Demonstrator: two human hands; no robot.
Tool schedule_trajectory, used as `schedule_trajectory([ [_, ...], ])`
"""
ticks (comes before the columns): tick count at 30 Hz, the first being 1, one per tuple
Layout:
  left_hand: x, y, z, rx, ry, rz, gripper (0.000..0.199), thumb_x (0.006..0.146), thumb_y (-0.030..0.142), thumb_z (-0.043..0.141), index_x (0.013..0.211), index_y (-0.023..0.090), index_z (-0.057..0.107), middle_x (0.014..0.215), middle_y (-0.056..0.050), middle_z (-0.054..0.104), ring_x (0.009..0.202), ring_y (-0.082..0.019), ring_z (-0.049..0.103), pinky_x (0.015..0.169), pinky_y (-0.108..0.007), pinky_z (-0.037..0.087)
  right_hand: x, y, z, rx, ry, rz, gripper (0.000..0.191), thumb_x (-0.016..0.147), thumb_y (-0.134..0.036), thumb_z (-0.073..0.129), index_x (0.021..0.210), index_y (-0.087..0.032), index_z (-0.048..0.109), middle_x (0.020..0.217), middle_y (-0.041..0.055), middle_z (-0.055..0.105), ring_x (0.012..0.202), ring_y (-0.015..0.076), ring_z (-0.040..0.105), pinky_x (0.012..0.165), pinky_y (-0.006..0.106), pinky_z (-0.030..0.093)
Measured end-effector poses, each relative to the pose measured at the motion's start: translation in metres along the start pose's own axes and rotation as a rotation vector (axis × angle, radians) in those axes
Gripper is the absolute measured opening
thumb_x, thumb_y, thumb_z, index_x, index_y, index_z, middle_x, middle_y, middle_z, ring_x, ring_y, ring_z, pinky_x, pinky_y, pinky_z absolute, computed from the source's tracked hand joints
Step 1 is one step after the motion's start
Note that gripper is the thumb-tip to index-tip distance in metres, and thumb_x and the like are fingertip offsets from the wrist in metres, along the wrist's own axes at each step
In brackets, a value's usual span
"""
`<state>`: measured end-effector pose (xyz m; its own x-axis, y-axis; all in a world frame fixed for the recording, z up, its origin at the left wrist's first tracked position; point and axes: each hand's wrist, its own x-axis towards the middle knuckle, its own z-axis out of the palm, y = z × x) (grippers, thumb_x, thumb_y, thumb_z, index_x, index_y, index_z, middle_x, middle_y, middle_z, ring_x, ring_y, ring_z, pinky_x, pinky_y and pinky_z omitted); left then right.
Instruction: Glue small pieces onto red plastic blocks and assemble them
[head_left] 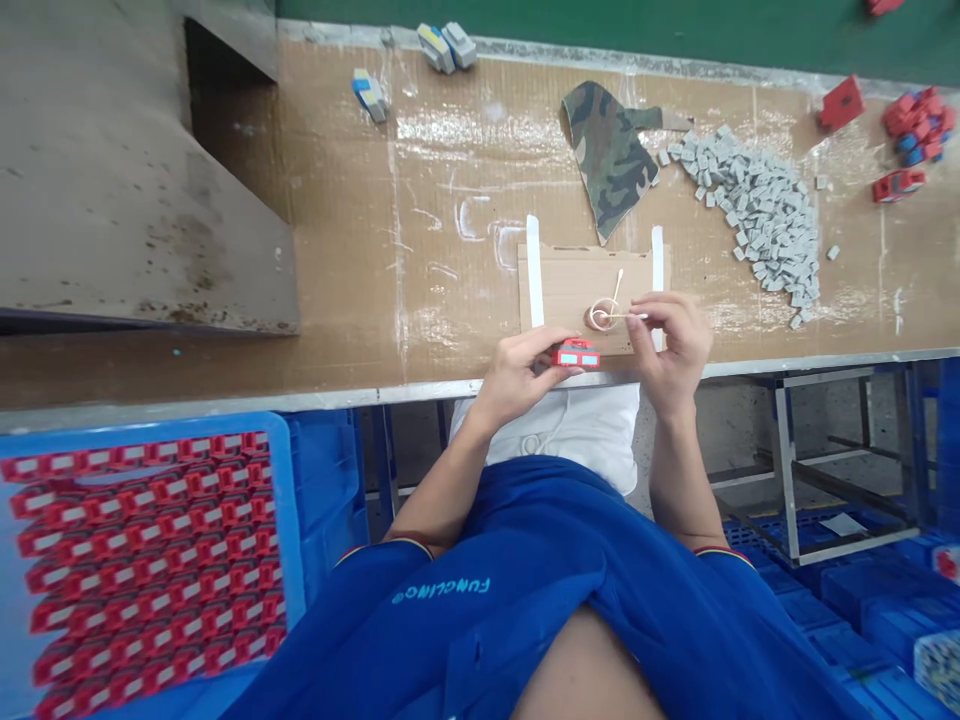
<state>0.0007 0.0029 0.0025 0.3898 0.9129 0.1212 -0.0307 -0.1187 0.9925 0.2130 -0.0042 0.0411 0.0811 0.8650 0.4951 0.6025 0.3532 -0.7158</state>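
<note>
Near the table's front edge, my left hand (521,375) is closed around a small red toy car part (576,354) with two pale window-like panels facing up. My right hand (671,345) pinches a cotton swab (628,317), its inner end over a small round cup (598,316). A second cotton swab (619,285) leans out of that cup. The cup stands on a cardboard sheet (562,285) held down with white tape strips (534,270). What the cup contains is too small to make out.
Beyond my hands lie a camouflage cloth (611,150) and a heap of small grey pieces (765,210). Red toy parts (919,125) sit at the far right. A blue tray (292,560) of red parts is at lower left, below a metal chute (150,200).
</note>
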Motion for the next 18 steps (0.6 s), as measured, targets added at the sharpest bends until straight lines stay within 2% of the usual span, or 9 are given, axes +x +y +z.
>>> schedule_trajectory([
  [2, 0.0, -0.002, -0.003, -0.179, 0.01, -0.054, 0.038, 0.084, 0.031, 0.085, 0.118, 0.017, 0.075, 0.111, -0.009, 0.079, 0.088, -0.017, 0.077, 0.07, -0.024, 0.063, -0.002, 0.003, 0.004, -0.008, -0.063, 0.017, 0.011, 0.1, -0.033, 0.068, 0.109, -0.027, 0.072, 0.105, 0.0055, 0.071, 0.092, 0.0193, 0.07, 0.071, 0.032, 0.058],
  [4, 0.0, -0.003, -0.007, -0.342, 0.008, -0.097, 0.039, 0.084, 0.028, 0.085, 0.121, 0.019, 0.074, 0.105, -0.008, 0.079, 0.084, -0.017, 0.078, 0.065, -0.022, 0.063, -0.002, 0.007, 0.003, 0.006, -0.104, 0.032, 0.03, 0.1, -0.043, 0.066, 0.126, -0.027, 0.067, 0.116, 0.0079, 0.069, 0.094, 0.02, 0.071, 0.074, 0.035, 0.06],
  [6, 0.0, -0.004, -0.01, -0.469, 0.01, -0.108, 0.041, 0.086, 0.028, 0.084, 0.124, 0.021, 0.073, 0.097, -0.005, 0.078, 0.08, -0.017, 0.079, 0.062, -0.021, 0.062, 0.003, 0.016, -0.007, -0.014, -0.077, 0.045, 0.038, 0.102, -0.049, 0.061, 0.133, -0.027, 0.063, 0.122, 0.0095, 0.067, 0.096, 0.0208, 0.071, 0.076, 0.036, 0.06],
  [8, 0.001, -0.005, -0.012, -0.566, 0.018, -0.101, 0.042, 0.086, 0.032, 0.084, 0.126, 0.025, 0.072, 0.097, -0.003, 0.077, 0.077, -0.016, 0.079, 0.063, -0.022, 0.062, 0.013, 0.035, -0.024, -0.122, 0.008, 0.078, 0.033, 0.104, -0.048, 0.056, 0.127, -0.027, 0.065, 0.119, 0.0092, 0.069, 0.096, 0.0209, 0.07, 0.076, 0.036, 0.059],
  [12, 0.002, -0.005, -0.013, -0.664, 0.079, -0.098, 0.046, 0.086, 0.036, 0.085, 0.129, 0.031, 0.071, 0.102, -0.001, 0.075, 0.083, -0.014, 0.079, 0.075, -0.024, 0.064, 0.041, 0.091, -0.066, -0.442, 0.128, 0.217, 0.021, 0.1, -0.034, 0.055, 0.112, -0.023, 0.068, 0.11, 0.0094, 0.071, 0.09, 0.0213, 0.069, 0.079, 0.038, 0.057],
  [15, 0.003, -0.005, -0.013, -0.668, 0.146, -0.089, 0.048, 0.085, 0.035, 0.086, 0.131, 0.031, 0.072, 0.101, -0.001, 0.074, 0.085, -0.012, 0.078, 0.079, -0.022, 0.063, 0.06, 0.123, -0.085, -0.577, 0.051, 0.28, 0.018, 0.094, -0.023, 0.055, 0.103, -0.021, 0.07, 0.104, 0.0094, 0.071, 0.087, 0.0215, 0.067, 0.085, 0.04, 0.056],
  [18, 0.004, -0.006, -0.012, -0.648, 0.168, -0.069, 0.047, 0.084, 0.035, 0.087, 0.129, 0.031, 0.074, 0.1, -0.001, 0.074, 0.082, -0.011, 0.075, 0.079, -0.022, 0.061, 0.073, 0.134, -0.09, -0.626, -0.076, 0.316, 0.016, 0.088, -0.018, 0.059, 0.098, -0.019, 0.072, 0.101, 0.0106, 0.072, 0.089, 0.0236, 0.068, 0.091, 0.043, 0.056],
])
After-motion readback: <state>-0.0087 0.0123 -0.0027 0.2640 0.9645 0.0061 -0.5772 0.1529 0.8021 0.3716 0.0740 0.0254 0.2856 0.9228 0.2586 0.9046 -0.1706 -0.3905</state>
